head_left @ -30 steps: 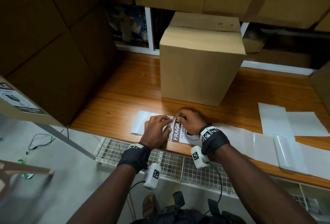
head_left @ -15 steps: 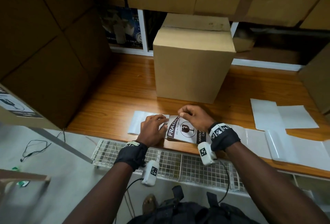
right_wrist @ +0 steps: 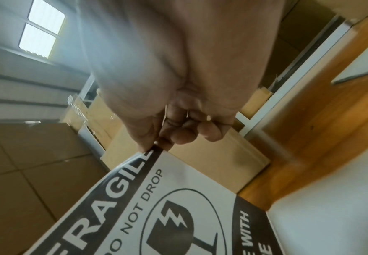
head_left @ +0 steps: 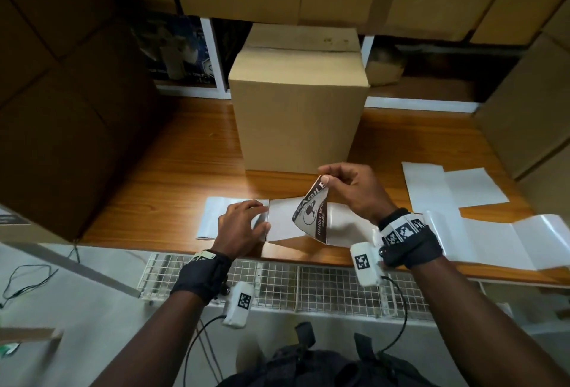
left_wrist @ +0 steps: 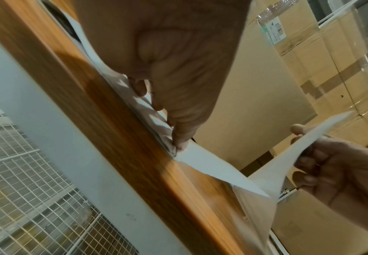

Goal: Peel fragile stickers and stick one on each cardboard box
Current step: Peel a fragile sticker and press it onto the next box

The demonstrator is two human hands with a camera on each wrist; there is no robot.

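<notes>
On the wooden bench (head_left: 172, 177) a cardboard box (head_left: 297, 109) stands behind the white backing strip (head_left: 277, 223), which the left hand (head_left: 242, 226) presses flat with straight fingers while the right hand (head_left: 354, 192) pinches the half-peeled fragile sticker (head_left: 313, 214) by its raised corner.

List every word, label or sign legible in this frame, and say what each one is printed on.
"FRAGILE": fragile sticker, pinched by the right hand.
"DO NOT DROP": same sticker.
"HANDLE WITH CARE": same sticker, head view.
Label on the stacked box: too small to read.
Print on the dark package: blurred.
Wrist bands: only square marker patterns.
</notes>
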